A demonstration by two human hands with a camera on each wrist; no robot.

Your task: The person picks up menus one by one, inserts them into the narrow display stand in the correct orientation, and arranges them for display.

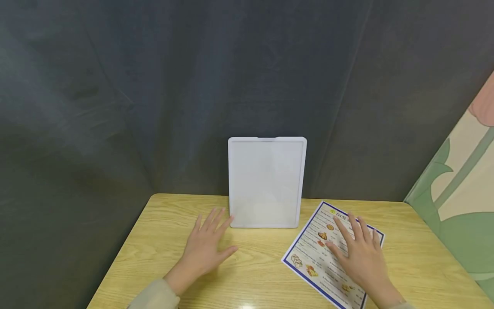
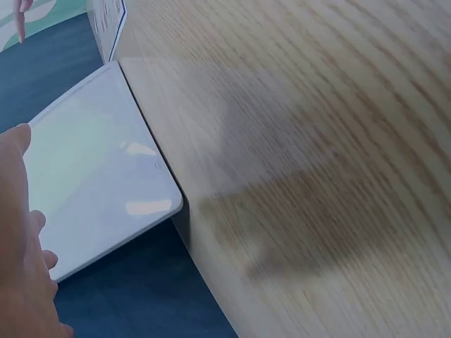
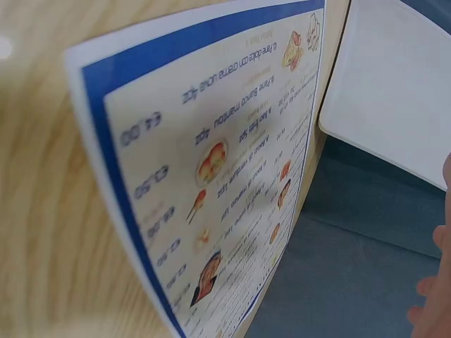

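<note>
A white frosted stand-up panel [image 1: 266, 182] stands upright at the back of the wooden table [image 1: 254, 274], leaning toward the dark curtain. My left hand [image 1: 206, 246] lies flat on the table, fingers spread, fingertips just left of the panel's lower left corner [image 2: 165, 201]. My right hand [image 1: 356, 253] rests flat with straight fingers on a blue-bordered menu sheet [image 1: 316, 257] with food pictures, lying at an angle on the table's right side. The menu [image 3: 225, 162] fills the right wrist view, and the panel [image 3: 394, 98] shows beyond it.
A dark grey curtain [image 1: 154, 86] closes off the back and left. At the right stands a wall with a green and cream leaf pattern [image 1: 459, 184]. Bare wood lies between my two hands.
</note>
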